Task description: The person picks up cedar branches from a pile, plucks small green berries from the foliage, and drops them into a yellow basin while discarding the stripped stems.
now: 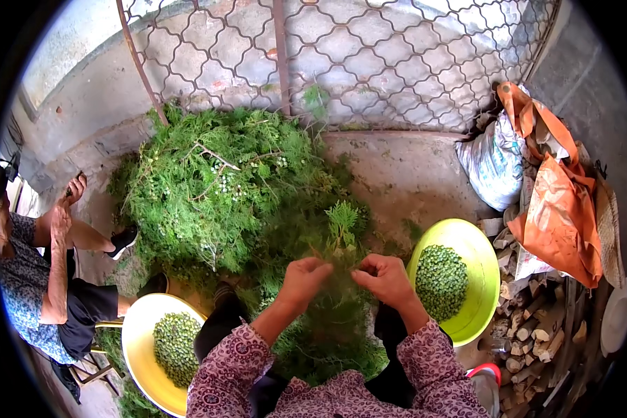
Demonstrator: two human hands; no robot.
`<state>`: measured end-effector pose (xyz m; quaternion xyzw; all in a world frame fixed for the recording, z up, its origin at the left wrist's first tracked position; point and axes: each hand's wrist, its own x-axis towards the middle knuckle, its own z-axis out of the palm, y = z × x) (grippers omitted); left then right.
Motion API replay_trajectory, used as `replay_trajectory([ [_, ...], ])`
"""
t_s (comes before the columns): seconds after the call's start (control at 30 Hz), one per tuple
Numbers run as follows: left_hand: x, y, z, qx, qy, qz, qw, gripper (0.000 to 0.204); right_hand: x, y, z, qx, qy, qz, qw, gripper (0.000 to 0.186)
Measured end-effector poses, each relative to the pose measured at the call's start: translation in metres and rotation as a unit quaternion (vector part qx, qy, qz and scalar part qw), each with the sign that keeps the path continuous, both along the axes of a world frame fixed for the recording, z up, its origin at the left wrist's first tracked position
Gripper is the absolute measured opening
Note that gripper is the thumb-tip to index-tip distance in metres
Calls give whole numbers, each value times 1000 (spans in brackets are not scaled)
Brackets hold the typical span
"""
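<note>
My left hand (304,283) and my right hand (389,280) are raised in front of me, a short gap apart, each with fingers pinched together. Between them hangs a feathery green evergreen sprig (342,221), partly blurred. Its lower part runs toward my left fingertips, and thin blurred greenery also reaches my right fingertips; what the right fingers pinch is too small to tell. Close to my right hand stands a lime-yellow basin (486,282) with small green seed cones (440,282) in it. Beyond my hands lies a large heap of cut evergreen branches (209,188), with some pale green cones on them.
At my left stands a yellow basin (138,359) of green cones (177,347). Another person (56,279) sits at the far left, hands raised. Chopped firewood (536,334), a white sack (494,164) and orange bags (557,216) crowd the right. Metal lattice (390,66) stands behind.
</note>
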<state>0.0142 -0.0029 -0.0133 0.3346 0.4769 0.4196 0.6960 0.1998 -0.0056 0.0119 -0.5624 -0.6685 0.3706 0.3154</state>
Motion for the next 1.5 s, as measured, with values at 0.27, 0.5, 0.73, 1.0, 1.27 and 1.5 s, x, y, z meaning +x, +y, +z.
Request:
replay_trajectory([
  [0.27,-4,0,-1,-11,24,-19,999,13,34,1,15,-165,168,-19,972,12],
  [0.5,-5,-3,-3,-19,15,-29,999,13,33,0,24,-243,538,28,806,25],
  [0.73,0,-4,-6,-21,16,-51,998,11,8,4,3,-3,120,20,993,24],
  [1.0,-4,-7,0,-22,29,-102,994,16,4,2,8,-79,167,17,983,13],
  [1.27,-2,-12,-7,27,103,-156,982,23,50,8,22,-266,680,110,674,14],
  [1.5,-10,-14,-8,-9,53,-139,989,22,28,4,24,-285,496,3,821,13],
])
